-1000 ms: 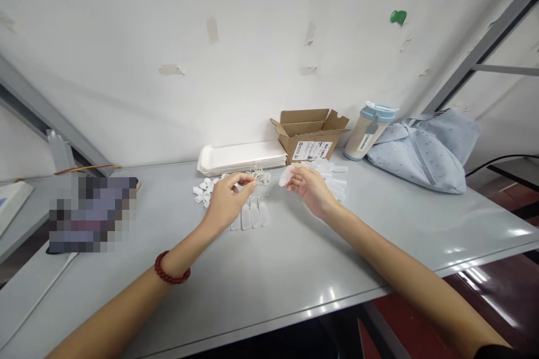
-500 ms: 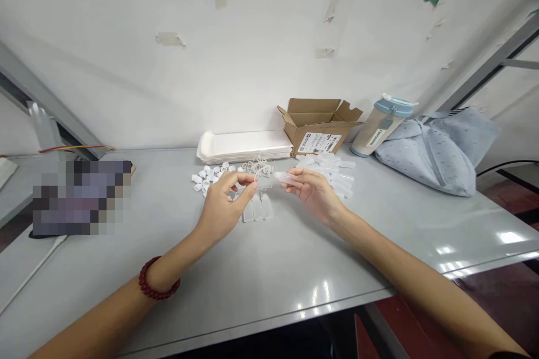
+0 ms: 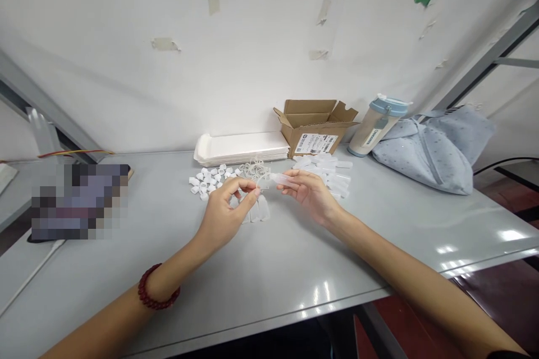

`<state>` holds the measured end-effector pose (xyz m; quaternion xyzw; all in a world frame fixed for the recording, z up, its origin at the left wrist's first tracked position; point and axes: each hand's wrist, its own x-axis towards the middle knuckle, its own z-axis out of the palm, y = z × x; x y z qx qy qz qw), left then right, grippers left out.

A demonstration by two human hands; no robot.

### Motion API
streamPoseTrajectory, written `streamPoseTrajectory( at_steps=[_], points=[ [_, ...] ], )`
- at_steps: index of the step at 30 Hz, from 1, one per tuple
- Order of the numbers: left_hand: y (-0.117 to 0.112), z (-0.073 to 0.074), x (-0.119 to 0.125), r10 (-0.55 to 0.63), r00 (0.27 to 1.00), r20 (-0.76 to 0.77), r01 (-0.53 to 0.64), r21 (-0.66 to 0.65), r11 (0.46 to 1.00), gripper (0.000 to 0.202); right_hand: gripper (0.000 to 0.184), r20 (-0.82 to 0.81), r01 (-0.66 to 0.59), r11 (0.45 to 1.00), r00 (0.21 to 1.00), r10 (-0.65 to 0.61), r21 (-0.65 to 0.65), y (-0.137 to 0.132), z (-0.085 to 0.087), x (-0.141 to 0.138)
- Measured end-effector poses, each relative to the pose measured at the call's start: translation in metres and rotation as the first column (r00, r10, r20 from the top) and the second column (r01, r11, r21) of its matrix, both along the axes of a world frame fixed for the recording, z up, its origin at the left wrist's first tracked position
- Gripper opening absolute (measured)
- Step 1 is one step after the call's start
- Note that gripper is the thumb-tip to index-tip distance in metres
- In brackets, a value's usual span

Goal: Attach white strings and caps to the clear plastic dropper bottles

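My left hand [image 3: 227, 210] pinches a thin, pale loop [image 3: 264, 179] between thumb and forefinger. The loop curves over to the narrow end of a flat, translucent plastic piece [image 3: 284, 180], which my right hand [image 3: 311, 193] grips in its fingers. Whether the loop passes through that end is too small to tell. Below and between my hands lie several similar translucent pieces [image 3: 263, 209], partly hidden by my left hand. Just behind my hands sits a tangle of thin loops [image 3: 252, 168]. Small white caps [image 3: 210, 178] are scattered to the left, and more translucent pieces [image 3: 337, 179] lie beyond my right hand.
A stack of white trays [image 3: 244, 147] and an open cardboard box [image 3: 315, 132] stand against the wall. To the right are a tumbler [image 3: 374, 129] and a light blue cloth bag [image 3: 425, 154]. A blurred-out device [image 3: 80, 202] with a white cable [image 3: 33, 275] lies at the left.
My left hand's pinched loop has come up to the narrow end of the translucent piece. Both hands have stayed nearly in place; the camera view has shifted slightly.
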<state>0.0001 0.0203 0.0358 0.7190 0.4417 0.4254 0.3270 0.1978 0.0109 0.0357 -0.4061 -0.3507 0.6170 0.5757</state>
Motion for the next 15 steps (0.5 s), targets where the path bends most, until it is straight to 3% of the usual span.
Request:
streamPoseTrajectory(
  at_steps=[15],
  points=[
    [0.0039, -0.0021, 0.0011, -0.063, 0.997, -0.035, 0.060, -0.076, 0.995, 0.014, 0.011, 0.020, -0.076, 0.997, 0.997, 0.076, 0.002, -0.0029, -0.0022, -0.0046]
  ],
)
